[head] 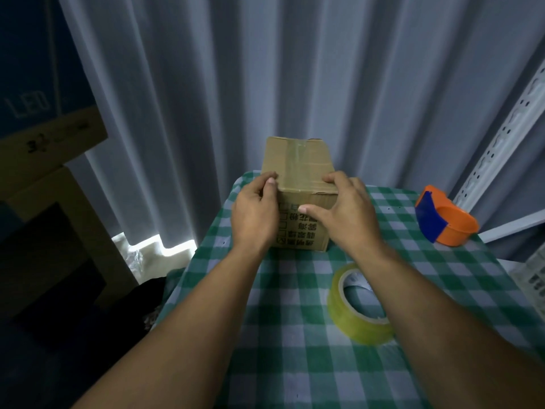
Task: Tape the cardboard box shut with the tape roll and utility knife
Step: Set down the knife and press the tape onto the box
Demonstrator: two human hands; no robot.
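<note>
A small brown cardboard box (298,160) stands at the far edge of the table, its flaps down and a strip of clear tape running along the top seam. My left hand (255,211) grips the box's left near corner, thumb on top. My right hand (345,208) holds the right near corner, fingers over the top edge and thumb across the printed front. A roll of clear yellowish tape (358,308) lies flat on the cloth near my right forearm. No utility knife is visible.
The table wears a green and white checked cloth (295,349). An orange and blue tape dispenser (445,216) sits at the far right. White curtains hang behind; cardboard boxes (53,149) stack at the left; a white perforated metal rail (501,137) rises at the right.
</note>
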